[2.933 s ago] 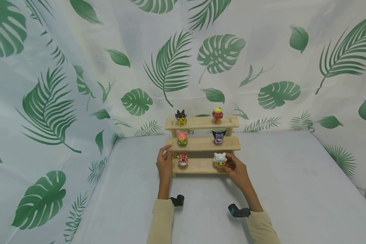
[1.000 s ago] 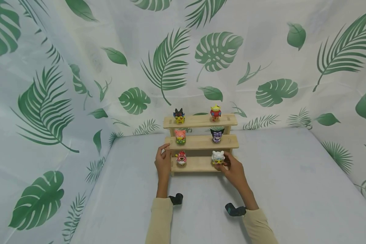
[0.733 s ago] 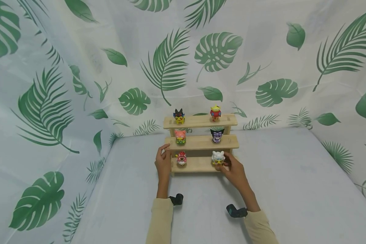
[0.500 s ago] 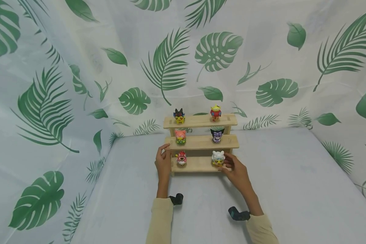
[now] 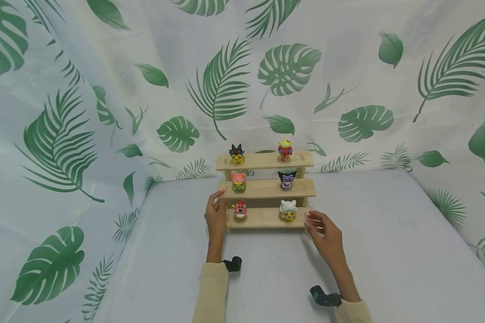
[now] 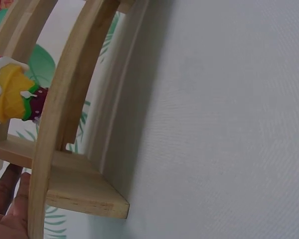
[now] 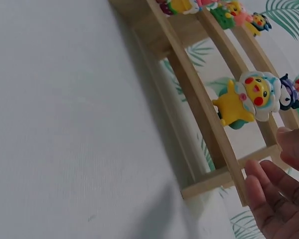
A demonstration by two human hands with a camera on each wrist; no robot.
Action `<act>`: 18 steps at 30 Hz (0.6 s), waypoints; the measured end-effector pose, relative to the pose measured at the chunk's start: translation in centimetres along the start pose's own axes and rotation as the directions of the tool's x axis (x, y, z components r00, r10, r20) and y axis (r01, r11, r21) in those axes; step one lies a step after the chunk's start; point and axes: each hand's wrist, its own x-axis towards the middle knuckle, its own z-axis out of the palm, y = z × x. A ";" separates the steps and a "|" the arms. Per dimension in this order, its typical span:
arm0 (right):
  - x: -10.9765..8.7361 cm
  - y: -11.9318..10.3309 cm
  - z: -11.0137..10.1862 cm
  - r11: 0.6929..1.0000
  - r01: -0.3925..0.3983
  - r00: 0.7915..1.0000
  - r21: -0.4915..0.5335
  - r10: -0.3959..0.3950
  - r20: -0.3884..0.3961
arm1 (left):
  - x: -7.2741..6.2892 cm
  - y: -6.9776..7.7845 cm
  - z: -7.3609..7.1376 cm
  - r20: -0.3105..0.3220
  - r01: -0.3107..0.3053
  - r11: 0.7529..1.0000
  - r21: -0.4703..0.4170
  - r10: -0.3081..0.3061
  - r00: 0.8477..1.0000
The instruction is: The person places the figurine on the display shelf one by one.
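Note:
A three-tier wooden display shelf (image 5: 262, 218) stands on the white surface, with small toy figures on every tier. My left hand (image 5: 215, 216) rests at the shelf's left end; in the left wrist view its fingers (image 6: 9, 191) lie fairly straight against the side. My right hand (image 5: 326, 235) is just off the lower right end, fingers loosely bent and holding nothing. Nearest to it, a yellow figure in a white hood (image 5: 288, 211) stands upright on the bottom tier, facing forward. A red and pink figure (image 5: 240, 210) stands on that tier's left.
The middle tier bears a pink figure (image 5: 239, 181) and a black-and-purple figure (image 5: 287, 180). On top stand a black-eared yellow figure (image 5: 237, 154) and a red one with a yellow top (image 5: 284, 150). A leaf-patterned curtain (image 5: 242, 103) hangs behind.
My right hand has let go of the white-hooded figure and drawn back to the right. The figure stays on the bottom tier. My left hand has kept its place at the shelf.

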 end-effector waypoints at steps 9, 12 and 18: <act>-1.3 -0.3 -1.3 0.977 0.000 0.999 -0.214 0.011 0.053 | 0.1 0.1 -0.5 0.026 0.060 0.998 0.036 -0.061 0.998; -1.9 -0.6 -1.7 0.953 -0.030 0.989 -0.300 0.071 0.129 | -0.5 0.0 -0.8 0.041 0.070 0.996 0.062 -0.073 0.997; -2.7 -1.1 -2.4 0.926 -0.009 0.978 -0.378 0.086 0.188 | -2.8 0.5 -1.9 0.074 0.008 0.992 0.125 -0.018 0.997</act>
